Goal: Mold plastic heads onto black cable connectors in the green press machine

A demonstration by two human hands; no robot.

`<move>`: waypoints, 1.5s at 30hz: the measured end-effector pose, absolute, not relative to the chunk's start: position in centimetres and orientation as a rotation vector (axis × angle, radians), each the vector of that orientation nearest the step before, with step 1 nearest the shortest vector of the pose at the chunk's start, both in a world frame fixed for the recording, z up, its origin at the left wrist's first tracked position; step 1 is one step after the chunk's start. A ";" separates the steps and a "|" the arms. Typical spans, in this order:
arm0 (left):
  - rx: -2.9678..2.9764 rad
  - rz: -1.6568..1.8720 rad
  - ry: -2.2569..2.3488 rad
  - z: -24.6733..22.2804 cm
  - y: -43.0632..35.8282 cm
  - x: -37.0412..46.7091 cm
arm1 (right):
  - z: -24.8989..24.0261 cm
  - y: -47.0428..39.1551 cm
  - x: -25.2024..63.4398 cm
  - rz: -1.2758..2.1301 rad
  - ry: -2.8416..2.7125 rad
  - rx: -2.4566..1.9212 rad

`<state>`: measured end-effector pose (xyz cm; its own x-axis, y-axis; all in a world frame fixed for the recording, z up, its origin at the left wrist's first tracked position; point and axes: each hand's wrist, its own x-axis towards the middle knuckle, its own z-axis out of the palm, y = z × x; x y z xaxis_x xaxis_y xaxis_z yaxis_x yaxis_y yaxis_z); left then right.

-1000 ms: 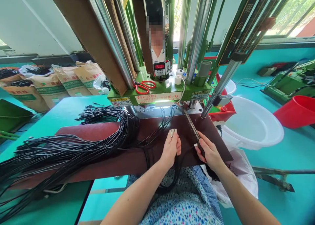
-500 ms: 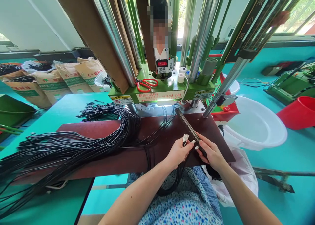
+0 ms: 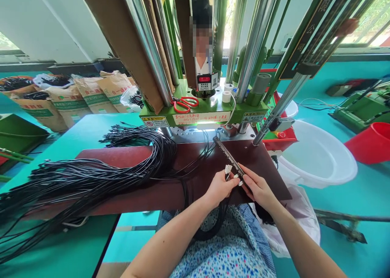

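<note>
Moved rightward, left hand [image 3: 222, 188] clasps white-tipped cables [image 3: 228, 171] while right hand [image 3: 256, 188] grips a slim, straight metal bar [image 3: 227, 156].

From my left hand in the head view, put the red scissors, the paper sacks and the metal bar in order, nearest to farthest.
From the left hand:
1. Metal bar, right by the fingers, held in the right hand.
2. Red scissors, ahead on the green machine.
3. Paper sacks, far off to the left.
</note>
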<state>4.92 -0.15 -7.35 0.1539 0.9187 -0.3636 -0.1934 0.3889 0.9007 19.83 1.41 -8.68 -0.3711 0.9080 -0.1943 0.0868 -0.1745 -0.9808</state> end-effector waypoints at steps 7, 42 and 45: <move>0.712 1.077 1.041 -6.8 -0.8 2.2 | -8.4 1.4 20.0 1.663 -1.184 -1.191; 0.926 1.273 1.301 -7.4 0.7 3.4 | -8.5 1.3 20.0 1.674 -1.351 -1.236; 0.860 1.366 1.367 -7.3 0.7 2.4 | -8.5 1.3 20.2 1.649 -1.243 -1.200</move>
